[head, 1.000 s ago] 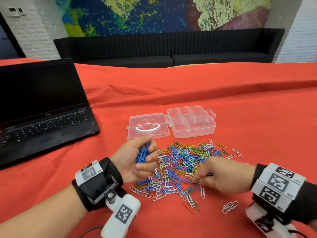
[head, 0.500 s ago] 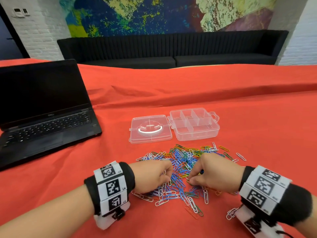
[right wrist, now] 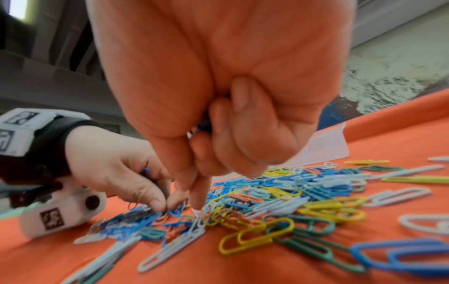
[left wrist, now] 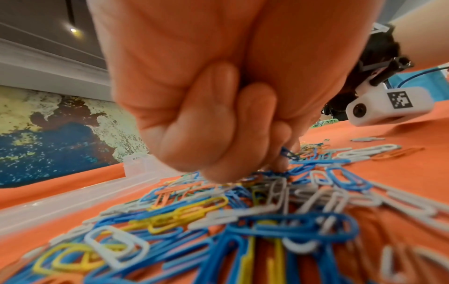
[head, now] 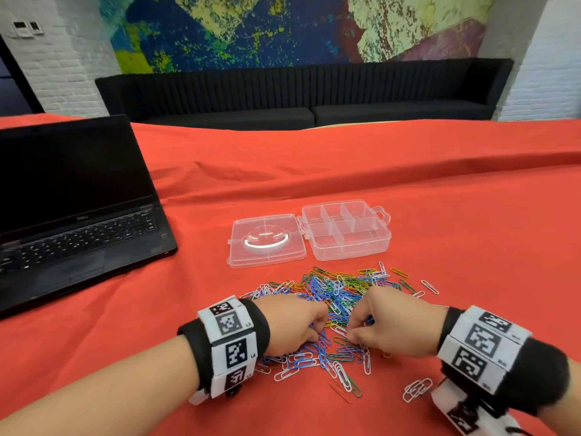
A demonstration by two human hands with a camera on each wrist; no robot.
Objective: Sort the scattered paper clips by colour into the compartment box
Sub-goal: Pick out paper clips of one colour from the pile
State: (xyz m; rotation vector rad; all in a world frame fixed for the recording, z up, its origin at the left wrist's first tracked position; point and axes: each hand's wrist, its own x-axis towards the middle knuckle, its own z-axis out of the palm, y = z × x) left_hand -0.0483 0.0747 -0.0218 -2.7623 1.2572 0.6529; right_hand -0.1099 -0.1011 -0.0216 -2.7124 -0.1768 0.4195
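While both hands work low over the red cloth [head: 456, 234], the nearest things are a few loose white clips [head: 416, 389] at about 5 o'clock from the hands. The left hand [head: 290, 325] has its fingers curled and pinches blue paper clips [right wrist: 145, 173] against the thumb, its fingertips [right wrist: 155, 201] touching the pile. The right hand [head: 393, 325] is also curled, with blue clips held inside the fist, and its index finger [right wrist: 198, 194] points down onto a white clip. Between and beyond the hands lies the mixed pile of paper clips [head: 339, 287], blue, white, yellow, green and orange. At 12 o'clock from the pile stands the clear compartment box [head: 345, 243], its lid [head: 267, 240] open flat at its 9 o'clock side. An open laptop [head: 78, 215] sits far at 10 o'clock.
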